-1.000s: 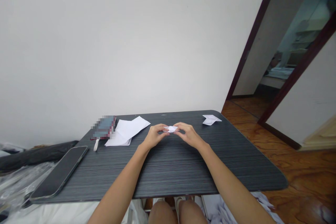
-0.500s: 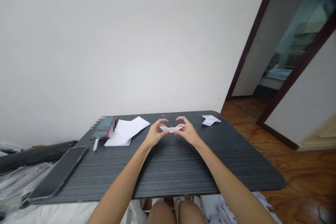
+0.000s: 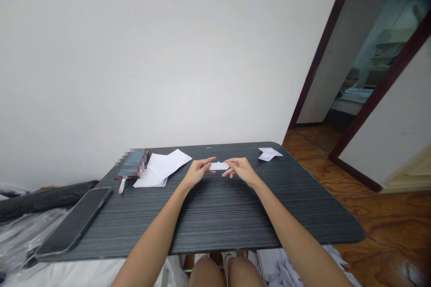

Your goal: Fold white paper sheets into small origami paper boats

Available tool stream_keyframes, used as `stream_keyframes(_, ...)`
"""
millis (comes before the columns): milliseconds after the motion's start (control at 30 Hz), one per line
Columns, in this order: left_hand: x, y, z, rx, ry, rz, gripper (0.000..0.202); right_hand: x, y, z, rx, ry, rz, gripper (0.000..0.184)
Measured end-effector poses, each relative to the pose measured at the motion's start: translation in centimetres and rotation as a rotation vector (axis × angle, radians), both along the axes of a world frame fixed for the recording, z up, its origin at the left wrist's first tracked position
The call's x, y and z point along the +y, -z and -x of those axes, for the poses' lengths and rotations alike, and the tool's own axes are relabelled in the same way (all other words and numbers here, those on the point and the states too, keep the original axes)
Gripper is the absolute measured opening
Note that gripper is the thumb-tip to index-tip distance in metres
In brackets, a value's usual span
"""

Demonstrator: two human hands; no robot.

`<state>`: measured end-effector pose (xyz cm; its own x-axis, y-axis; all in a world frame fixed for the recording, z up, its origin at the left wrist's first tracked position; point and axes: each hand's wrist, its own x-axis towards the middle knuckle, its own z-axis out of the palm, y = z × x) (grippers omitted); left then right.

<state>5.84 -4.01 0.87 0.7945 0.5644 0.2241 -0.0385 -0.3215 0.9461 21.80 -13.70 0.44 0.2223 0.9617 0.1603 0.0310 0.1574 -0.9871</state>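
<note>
A small strip of folded white paper (image 3: 218,166) is held level between my hands, over the far middle of the dark table (image 3: 222,215). My left hand (image 3: 198,171) pinches its left end between thumb and fingers. At the right end, my right hand (image 3: 243,170) grips it with thumb and index finger, the other fingers spread below. A small peak shows along the paper's upper edge. Fingertips hide both ends of the strip.
White paper sheets (image 3: 164,168) lie left of my hands, beside a blurred-out dark red-edged item (image 3: 132,164). A phone (image 3: 76,224) rests at the left table edge. A folded paper piece (image 3: 270,154) sits far right. Behind the table stands a wall (image 3: 202,54).
My fingers have come down from their raised, curled pose onto the paper's ends. The paper now shows a flatter, straighter face.
</note>
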Motion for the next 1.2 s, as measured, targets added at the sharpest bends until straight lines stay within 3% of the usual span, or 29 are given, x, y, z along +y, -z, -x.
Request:
stream_keyframes(167,-0.4,-0.1,0.2,0.102,0.002,-0.100,0.049,0.2,0.6,0.3,-0.018,0.015,-0.019,0.034)
stream_keyframes(367,-1.5,-0.6,0.3,0.167,-0.037,-0.303,0.033,-0.5,0.0,2.2,-0.358,-0.029,-0.028,0.027)
stream_keyframes(533,-1.4,-0.6,0.2,0.160,0.091,-0.214,0.036,-0.4,0.0,1.7,-0.419,-0.024,-0.018,0.030)
stream_keyframes(700,-0.4,-0.1,0.3,0.107,0.183,-0.069,0.036,-0.2,0.4,0.4,-0.279,-0.179,0.053,0.033)
stream_keyframes(900,0.4,-0.1,1.0,0.137,0.061,-0.152,0.037,-0.5,0.4,-0.4,-0.297,-0.212,0.057,0.041)
stream_keyframes(1200,0.1,0.1,1.1,0.134,-0.057,-0.342,0.035,-1.2,-0.1,0.0,-0.709,-0.120,-0.062,0.037)
